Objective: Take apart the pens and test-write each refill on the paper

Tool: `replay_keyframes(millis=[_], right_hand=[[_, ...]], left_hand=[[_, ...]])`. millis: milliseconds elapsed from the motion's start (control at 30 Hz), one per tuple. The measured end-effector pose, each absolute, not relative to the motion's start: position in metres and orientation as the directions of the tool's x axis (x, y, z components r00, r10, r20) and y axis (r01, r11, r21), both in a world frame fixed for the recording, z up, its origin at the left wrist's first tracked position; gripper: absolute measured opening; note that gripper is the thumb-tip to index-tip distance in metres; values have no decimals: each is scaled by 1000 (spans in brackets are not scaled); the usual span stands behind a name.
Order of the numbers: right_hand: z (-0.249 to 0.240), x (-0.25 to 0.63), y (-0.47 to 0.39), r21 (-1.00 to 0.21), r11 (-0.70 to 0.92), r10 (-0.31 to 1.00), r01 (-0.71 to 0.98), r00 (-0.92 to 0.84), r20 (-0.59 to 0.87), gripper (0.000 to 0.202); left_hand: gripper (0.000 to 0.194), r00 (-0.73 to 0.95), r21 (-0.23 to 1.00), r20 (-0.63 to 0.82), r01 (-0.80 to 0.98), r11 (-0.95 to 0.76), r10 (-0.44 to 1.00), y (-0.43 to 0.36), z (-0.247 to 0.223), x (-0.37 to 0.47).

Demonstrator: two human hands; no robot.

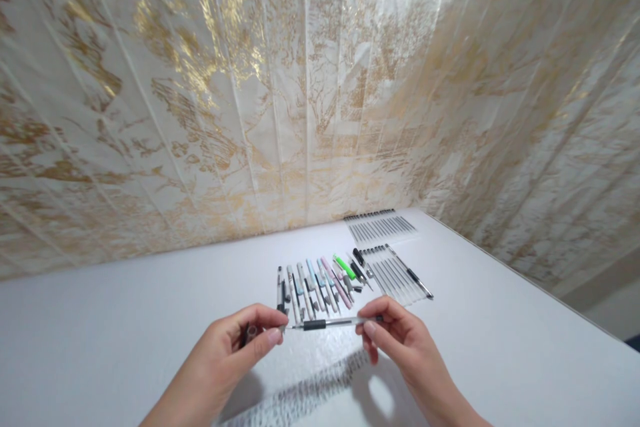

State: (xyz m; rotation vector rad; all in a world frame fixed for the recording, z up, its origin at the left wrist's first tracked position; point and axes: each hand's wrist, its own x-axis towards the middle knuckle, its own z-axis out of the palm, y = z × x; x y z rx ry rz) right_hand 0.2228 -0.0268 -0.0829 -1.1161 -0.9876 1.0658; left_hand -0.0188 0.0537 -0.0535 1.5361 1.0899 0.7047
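Note:
A clear pen (325, 324) with a black grip lies level between my two hands, above the white table. My right hand (395, 333) pinches its dark rear end. At the tip end, the thumb and forefinger of my left hand (245, 340) are pressed together. A small dark piece with a clear end (251, 332) is tucked in the left palm, partly hidden by the fingers. Just beyond the hands lies a row of pens (315, 287) in white, blue and pink, with a bright green one (345, 267) near its right end.
Right of the row, a clear pack of pens (395, 277) lies on the table (480, 320), with another pack (383, 229) behind it. Paper with dark marks (310, 390) is below the hands. A gold-patterned curtain (300, 113) hangs behind the table.

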Motion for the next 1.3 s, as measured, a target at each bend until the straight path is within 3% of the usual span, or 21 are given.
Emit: replay_keyframes(millis=[267,467,667,767,867,1033,1167,1300], right_hand=[[-81,219,-31,-997,69,987,-41,146,62,35],[-81,226,-31,-984,-48,998,170,58,-38,59],[-71,228,-30,-977,81,991,198,86,99,41],[-72,229,-29,-967,3,995,253,95,28,47],[-75,230,-28,-974,-42,998,222,59,-30,55],[-72,230,-29,-974,71,994,217,65,87,39],[-72,231,-27,-966,-30,997,256,72,-12,46],[-74,231,-24,-999,-19,996,41,90,-15,44]], left_hand=[[28,410,941,-64,328,-81,910,48,-66,-15],[25,380,947,5,294,-126,925,41,-57,-12],[27,316,951,6,291,-103,949,43,-59,-11],[26,327,955,14,274,-109,945,40,-60,-9],[24,322,959,11,264,-102,947,38,-59,-7],[24,258,963,-4,263,-66,966,37,-60,-4],[23,291,965,15,245,-90,957,36,-63,-3],[22,314,967,-20,247,-61,949,33,-68,0]])
